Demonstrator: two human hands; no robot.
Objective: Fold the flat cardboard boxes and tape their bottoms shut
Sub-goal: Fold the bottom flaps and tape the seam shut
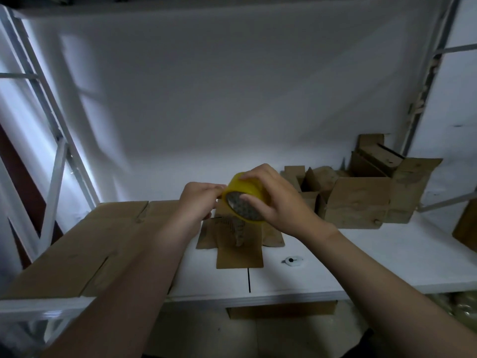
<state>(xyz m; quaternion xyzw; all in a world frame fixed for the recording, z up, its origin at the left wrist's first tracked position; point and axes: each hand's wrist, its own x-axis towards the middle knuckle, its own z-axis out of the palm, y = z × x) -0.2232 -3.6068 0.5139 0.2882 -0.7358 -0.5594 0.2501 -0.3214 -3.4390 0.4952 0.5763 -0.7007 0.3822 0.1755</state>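
Observation:
My right hand (277, 200) grips a yellow tape roll (244, 193) held above the table, fingers over its top and thumb across its open core. My left hand (197, 202) pinches at the roll's left rim, where the tape end would be; the end itself is too small to tell. Directly below the roll stands a small cardboard box (238, 241) with its flaps spread outward on the white table (361, 254). A stack of large flat cardboard boxes (85, 251) lies on the table's left side, under my left forearm.
Several folded, open boxes (361, 200) crowd the back right of the table. A small white object with a black dot (291, 260) lies right of the small box. Another cardboard piece (464, 228) shows at the right edge. White metal frame bars (55, 161) stand at left.

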